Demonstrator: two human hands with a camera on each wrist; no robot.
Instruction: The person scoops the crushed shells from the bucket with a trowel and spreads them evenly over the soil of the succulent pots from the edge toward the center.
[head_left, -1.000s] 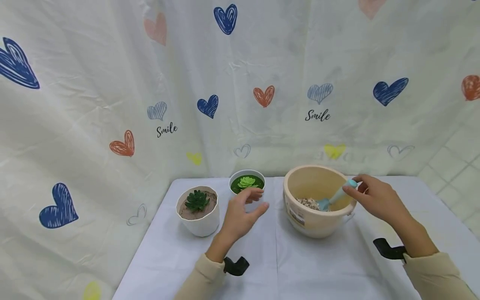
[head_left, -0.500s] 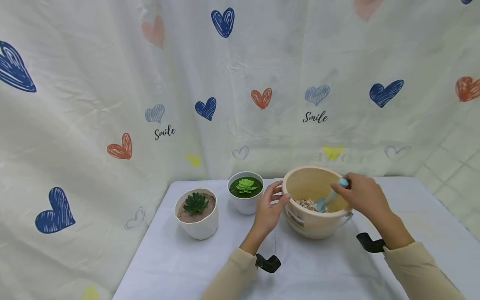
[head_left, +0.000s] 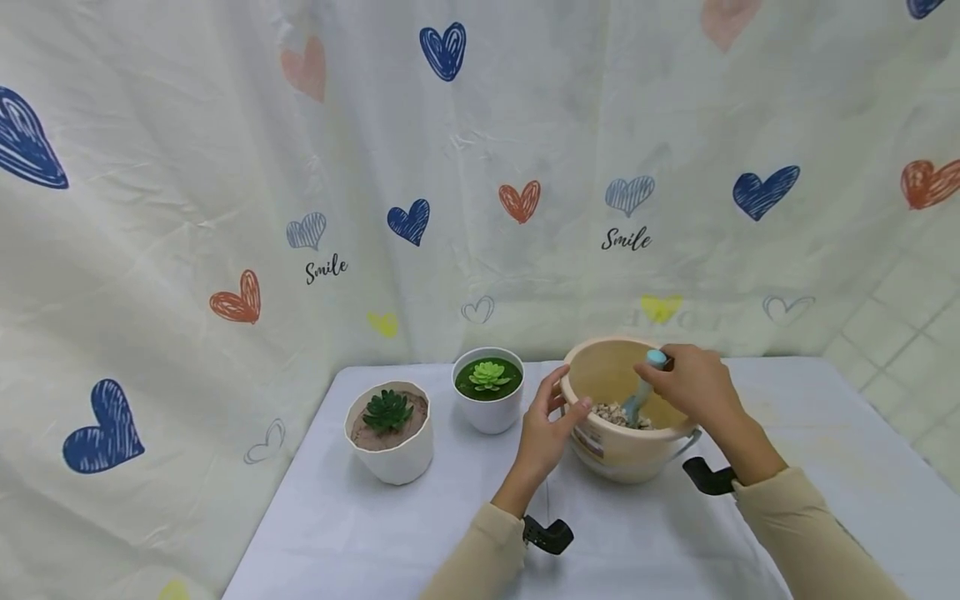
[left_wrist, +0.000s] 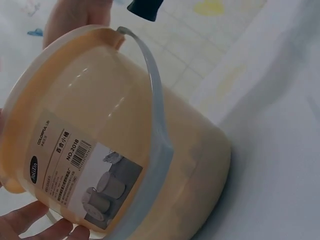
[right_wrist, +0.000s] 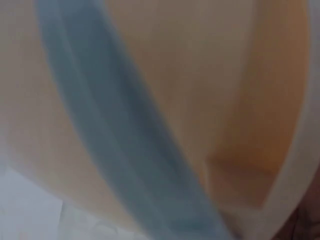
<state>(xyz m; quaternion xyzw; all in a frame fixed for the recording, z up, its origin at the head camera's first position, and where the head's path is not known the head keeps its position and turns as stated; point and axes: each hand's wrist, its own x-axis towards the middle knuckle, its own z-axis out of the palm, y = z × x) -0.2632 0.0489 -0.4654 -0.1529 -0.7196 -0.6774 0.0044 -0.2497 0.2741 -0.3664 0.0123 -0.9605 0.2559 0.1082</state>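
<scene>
A cream bucket (head_left: 626, 462) with a grey-blue bail handle (left_wrist: 152, 95) stands upright on the table. Loose pale grit (head_left: 611, 412) lies inside it. My right hand (head_left: 693, 387), over the bucket's right rim, pinches the top of a small light-blue shovel (head_left: 641, 392) whose blade is down in the grit. With the thumb near the rim and the fingers on the outer wall, my left hand (head_left: 542, 437) holds the bucket's left side. A printed label (left_wrist: 82, 170) shows on the wall in the left wrist view. The right wrist view is filled by the blurred bucket wall and bail handle.
To the left stands a white pot (head_left: 393, 458) with a dark green succulent (head_left: 387, 412). A smaller white pot (head_left: 489, 414) with a light green succulent (head_left: 487, 375) sits behind, close to the left hand. A curtain printed with hearts hangs behind the white-covered table (head_left: 337, 542).
My left hand has moved right, from before the small pot onto the bucket's left side. My right hand has shifted left, bringing the shovel more upright in the grit.
</scene>
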